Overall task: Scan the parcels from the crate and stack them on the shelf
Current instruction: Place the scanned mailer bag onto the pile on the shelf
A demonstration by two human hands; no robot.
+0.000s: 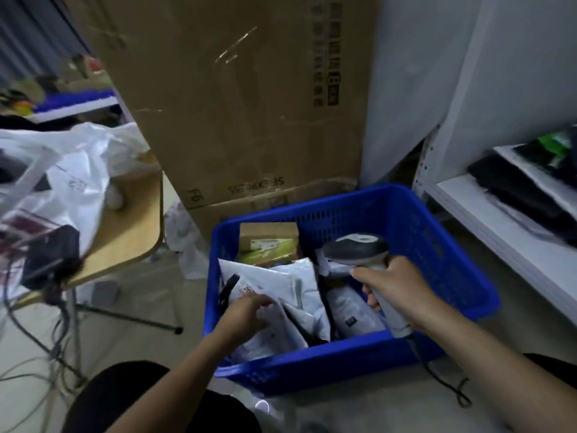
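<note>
Lower left: loose grey cables (56, 348) hang off light wooden desk (137, 220), trip hazard.
Centre: left hand (249, 314) pinches crumpled white plastic mailer (290, 276) on top of pile in blue perforated plastic crate (421, 232). Film looks slick and neighbours overlap, so it may slip or drag others out.
Right: right hand (396, 285) wraps grey handheld scanner (356, 248) above crate. Its black cord (461, 388) could snag crate rim.
Far right: white metal shelf (487, 220), dark parcels lying loose on it, so stack may slide.

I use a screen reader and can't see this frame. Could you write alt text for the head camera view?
A person's left hand grips a white parcel in a blue crate of parcels on the floor, while the right hand holds a barcode scanner over it. A white shelf stands to the right, a large cardboard box behind.
</note>
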